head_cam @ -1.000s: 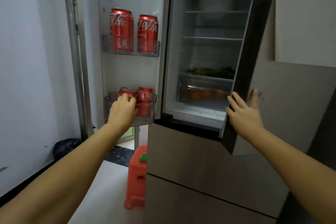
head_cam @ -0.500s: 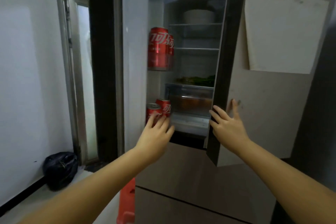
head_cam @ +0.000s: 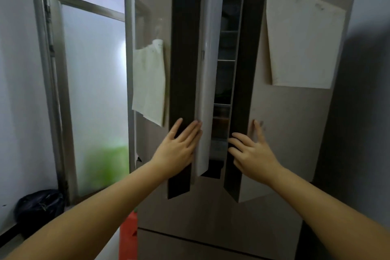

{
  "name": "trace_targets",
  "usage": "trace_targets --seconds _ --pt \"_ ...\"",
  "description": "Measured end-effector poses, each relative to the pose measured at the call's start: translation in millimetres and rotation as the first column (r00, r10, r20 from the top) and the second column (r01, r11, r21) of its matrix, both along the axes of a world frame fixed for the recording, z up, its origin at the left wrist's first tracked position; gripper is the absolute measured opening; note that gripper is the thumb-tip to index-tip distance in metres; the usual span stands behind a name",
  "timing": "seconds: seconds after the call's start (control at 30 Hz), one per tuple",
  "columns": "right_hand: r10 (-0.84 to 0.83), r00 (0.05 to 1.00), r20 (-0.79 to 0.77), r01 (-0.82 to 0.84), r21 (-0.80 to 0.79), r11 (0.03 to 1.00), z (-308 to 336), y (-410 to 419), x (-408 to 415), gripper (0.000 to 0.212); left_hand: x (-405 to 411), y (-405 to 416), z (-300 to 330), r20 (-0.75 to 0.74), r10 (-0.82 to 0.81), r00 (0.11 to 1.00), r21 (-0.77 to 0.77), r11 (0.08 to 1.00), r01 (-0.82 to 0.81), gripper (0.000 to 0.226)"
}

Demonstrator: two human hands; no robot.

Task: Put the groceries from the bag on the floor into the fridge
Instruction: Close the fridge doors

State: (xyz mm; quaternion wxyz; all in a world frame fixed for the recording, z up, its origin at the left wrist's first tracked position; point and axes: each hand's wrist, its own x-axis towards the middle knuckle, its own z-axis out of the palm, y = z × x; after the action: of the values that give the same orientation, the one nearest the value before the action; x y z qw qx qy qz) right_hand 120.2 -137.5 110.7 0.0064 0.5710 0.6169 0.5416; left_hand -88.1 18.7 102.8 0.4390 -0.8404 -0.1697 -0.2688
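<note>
Fridge fills centre and right, its two upper doors nearly together with a narrow gap between them showing dim shelves inside. Left door has a dark edge facing the camera and a sheet of paper stuck on its front; right door carries a larger paper sheet. Glass door in a metal frame stands far left in the wall, frosted, green blur low behind it. Left hand lies flat on the lower edge of the left door, fingers straight and spread, holding nothing. Right hand presses on the right door edge, fingers spread, thumb on the door front, nothing held. Black bag sits on the floor at lower left against the wall, well apart from both hands. Red stool stands just beside the fridge base, partly hidden by the left arm.
</note>
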Motion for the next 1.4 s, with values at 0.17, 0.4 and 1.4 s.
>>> trace_targets --seconds 0.17,0.4,1.4 --pt "-0.025 1.000 -0.003 0.025 0.003 1.000 -3.2 24.1 2.7 0.026 42.3 10.3 9.5 -0.159 -0.175 0.972 0.117 0.974 0.195 0.057" --pt "0.003 0.998 -0.059 0.006 0.145 0.989 -24.2 64.5 26.7 0.055 82.7 53.1 -2.4 0.055 -0.365 0.930 0.142 0.924 0.354 0.068" --pt "-0.287 0.894 -0.344 0.242 -0.167 0.956 -6.9 111.8 33.0 0.092 146.2 89.7 -15.1 0.238 -0.416 0.878 -0.127 0.883 0.452 0.071"
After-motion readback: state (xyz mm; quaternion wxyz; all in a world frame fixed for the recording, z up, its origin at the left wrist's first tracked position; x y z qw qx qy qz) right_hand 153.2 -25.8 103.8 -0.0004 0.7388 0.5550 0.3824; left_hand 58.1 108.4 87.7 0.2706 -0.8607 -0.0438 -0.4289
